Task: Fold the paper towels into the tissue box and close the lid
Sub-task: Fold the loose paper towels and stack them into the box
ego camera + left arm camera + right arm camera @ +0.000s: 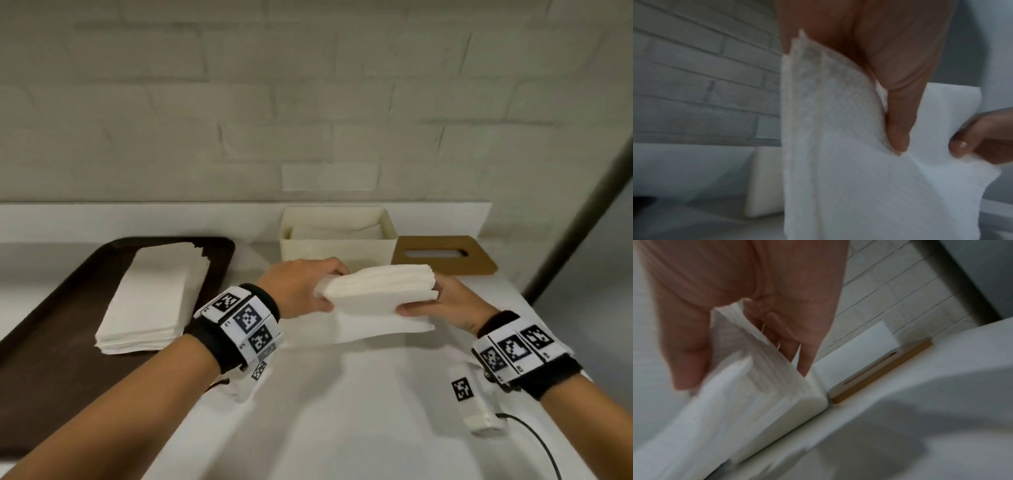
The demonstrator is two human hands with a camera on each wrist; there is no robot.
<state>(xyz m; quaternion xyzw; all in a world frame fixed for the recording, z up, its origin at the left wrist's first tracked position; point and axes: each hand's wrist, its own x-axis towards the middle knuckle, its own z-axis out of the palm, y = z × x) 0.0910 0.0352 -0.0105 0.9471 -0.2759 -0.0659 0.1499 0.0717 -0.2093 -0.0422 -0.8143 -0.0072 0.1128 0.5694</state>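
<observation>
Left hand: clamped on the left end of the folded stack of white paper towels, thumb below, fingers above.
Right hand: the opposite end is pinched, apparently so the layers stay squared.
Stack: held between both hands above the white surface; thick and layered, its lowest sheet sagging loose.
Cream open tissue box: just beyond the hands, towels already inside.
Brown slotted lid: laid flat beyond the right hand, beside the box, presumably for closing.
Spare towel pile: kept on a dark tray outside the left hand.
</observation>
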